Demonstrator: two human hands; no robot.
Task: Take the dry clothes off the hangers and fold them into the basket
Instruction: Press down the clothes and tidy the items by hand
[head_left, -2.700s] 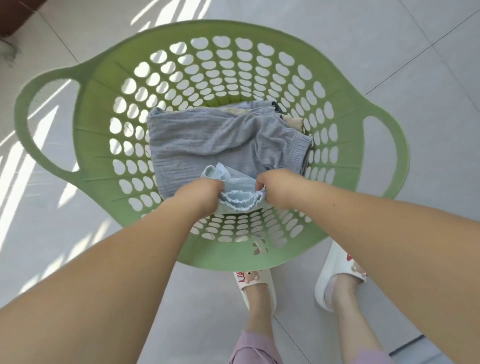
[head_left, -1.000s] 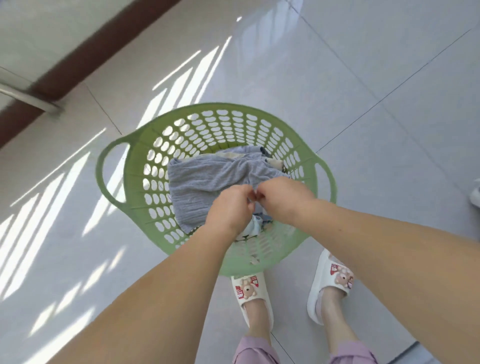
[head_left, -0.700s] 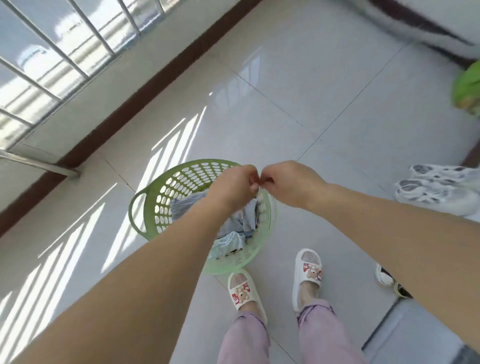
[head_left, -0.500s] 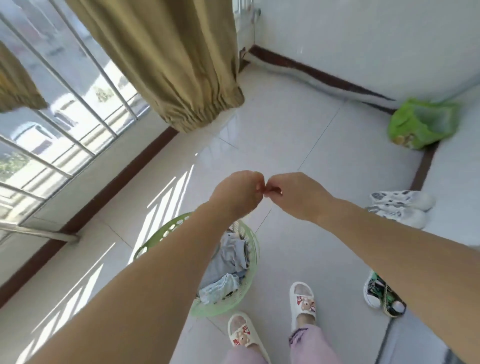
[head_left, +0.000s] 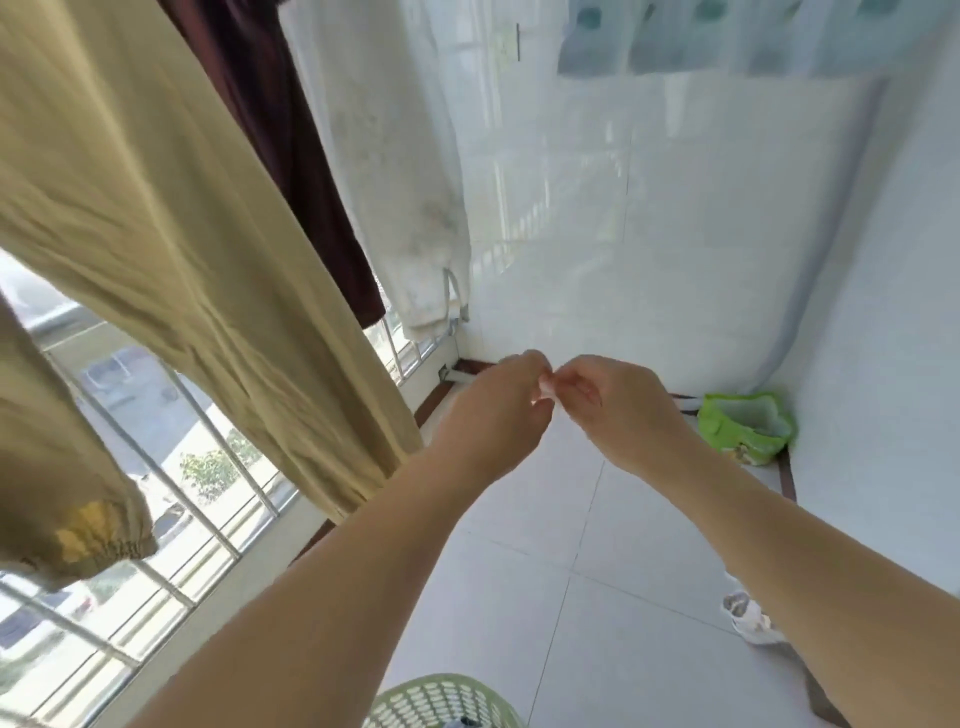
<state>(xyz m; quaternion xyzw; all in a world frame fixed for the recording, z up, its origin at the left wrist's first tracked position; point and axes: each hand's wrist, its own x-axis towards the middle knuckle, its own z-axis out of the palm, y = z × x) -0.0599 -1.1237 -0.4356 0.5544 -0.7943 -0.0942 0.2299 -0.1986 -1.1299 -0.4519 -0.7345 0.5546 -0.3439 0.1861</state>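
Pale tiled floor (head_left: 613, 525) — green basket (head_left: 441, 706), green bag (head_left: 743, 428), a shoe (head_left: 748, 618) on it.

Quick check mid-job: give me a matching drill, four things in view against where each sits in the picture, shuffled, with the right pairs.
Things:
1. khaki trousers
2. green basket
3. green bag
4. white garment

Places:
A. on the floor by the right wall
B. hanging at left, in front of the window bars
C. bottom edge, between the forearms
D. hanging at top centre, beside the dark red garment

Pairs: 1-B, 2-C, 3-A, 4-D
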